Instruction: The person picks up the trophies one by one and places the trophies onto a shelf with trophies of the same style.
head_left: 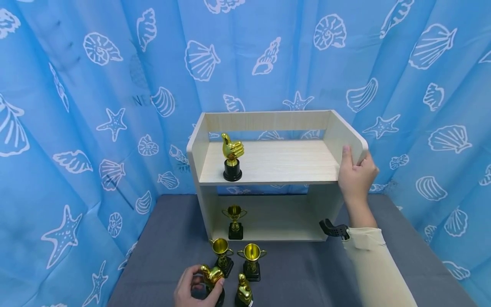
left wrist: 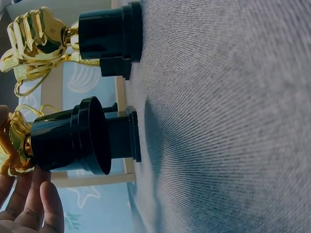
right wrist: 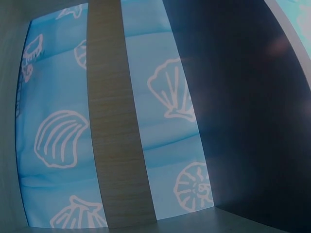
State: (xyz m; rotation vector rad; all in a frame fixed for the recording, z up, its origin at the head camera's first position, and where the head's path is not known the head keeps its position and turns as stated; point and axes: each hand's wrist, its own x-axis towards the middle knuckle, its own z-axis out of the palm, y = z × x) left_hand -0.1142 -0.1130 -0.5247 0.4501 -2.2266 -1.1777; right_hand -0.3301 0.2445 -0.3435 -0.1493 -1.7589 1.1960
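My left hand (head_left: 195, 288) holds a gold thumbs-up trophy (head_left: 212, 276) by its gold top, at the front of the table. In the left wrist view, the black base (left wrist: 68, 138) of that trophy hangs tilted, off the grey cloth. My right hand (head_left: 357, 175) grips the right side panel of a pale wooden two-tier shelf (head_left: 284, 160), its thumb on the inner face. Another thumbs-up trophy (head_left: 244, 291) stands beside the left hand. Two gold cup trophies (head_left: 252, 262) stand just behind. In the right wrist view the right hand is hidden; only shelf boards (right wrist: 116, 121) and curtain show.
One thumbs-up trophy (head_left: 232, 157) stands on the upper tier, at the left. Below it, a cup trophy (head_left: 235, 221) stands on the lower tier. A grey cloth (head_left: 299, 273) covers the table. Blue seashell-print curtains (head_left: 261, 47) hang behind and at both sides.
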